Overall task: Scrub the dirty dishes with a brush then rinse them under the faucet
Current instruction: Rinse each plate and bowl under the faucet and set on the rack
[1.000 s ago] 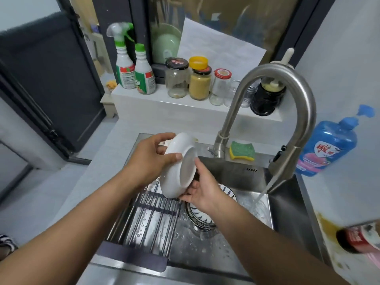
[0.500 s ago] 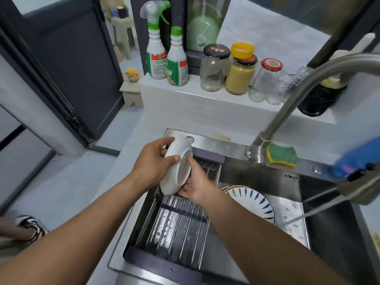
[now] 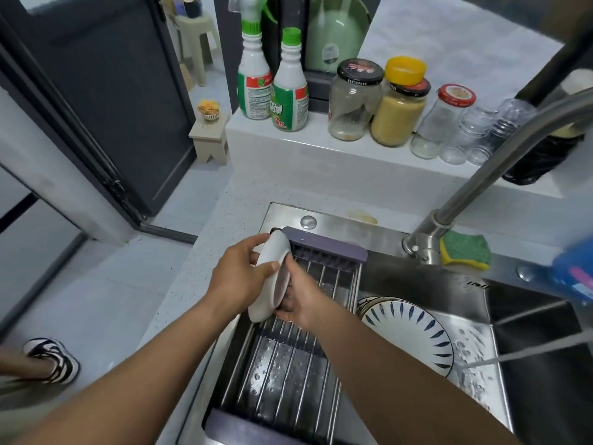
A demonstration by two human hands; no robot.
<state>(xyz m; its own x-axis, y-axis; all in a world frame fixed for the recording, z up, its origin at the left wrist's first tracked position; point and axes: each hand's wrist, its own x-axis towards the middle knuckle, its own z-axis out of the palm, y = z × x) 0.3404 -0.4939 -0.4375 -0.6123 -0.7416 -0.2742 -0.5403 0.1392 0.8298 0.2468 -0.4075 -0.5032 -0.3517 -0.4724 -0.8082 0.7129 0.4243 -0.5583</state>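
The white bowl [image 3: 268, 285] has sunk toward the drain rack [image 3: 288, 364], on edge. The left hand [image 3: 237, 277] wraps its back and the right hand [image 3: 305, 301] pinches its lower rim. The green-labelled bottle [image 3: 290, 101] beyond the fingertips reads "3".

dark door [image 3: 128, 91], pale floor [image 3: 96, 300], small stool [image 3: 210, 144]

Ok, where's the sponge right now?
Head view, right side: the sponge lies on the sink's back ledge, just right of the faucet base, left of the blue bottle.

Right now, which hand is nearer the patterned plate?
Right. The right hand sits just left of the plate; the left hand is farther left, beyond the white bowl.
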